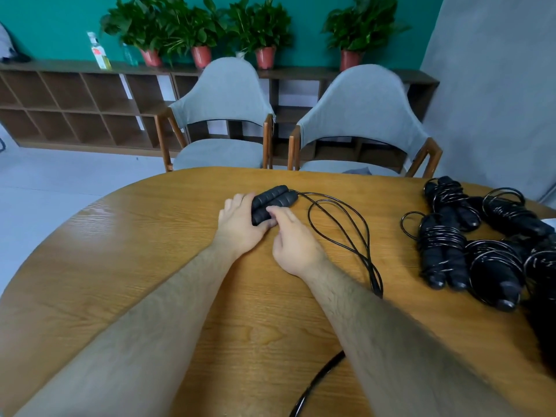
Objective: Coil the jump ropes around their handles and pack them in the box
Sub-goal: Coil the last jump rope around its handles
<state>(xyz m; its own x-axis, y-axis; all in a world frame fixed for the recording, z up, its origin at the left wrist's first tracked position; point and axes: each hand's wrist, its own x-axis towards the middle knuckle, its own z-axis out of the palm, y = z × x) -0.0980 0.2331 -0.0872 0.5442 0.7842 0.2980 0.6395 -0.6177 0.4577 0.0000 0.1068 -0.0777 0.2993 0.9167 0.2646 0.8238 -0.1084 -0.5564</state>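
Two black ribbed jump rope handles lie side by side on the wooden table. My left hand curls round their near ends from the left. My right hand touches the handles' near end with its fingertips from the right. The thin black rope runs loose from the handles' far ends in long loops toward me, passing under my right forearm. Another stretch of rope shows at the table's near edge. No box is in view.
Several coiled black jump ropes are piled at the table's right side. Two grey chairs stand behind the table. A brown shelf with potted plants and a bottle runs along the green wall.
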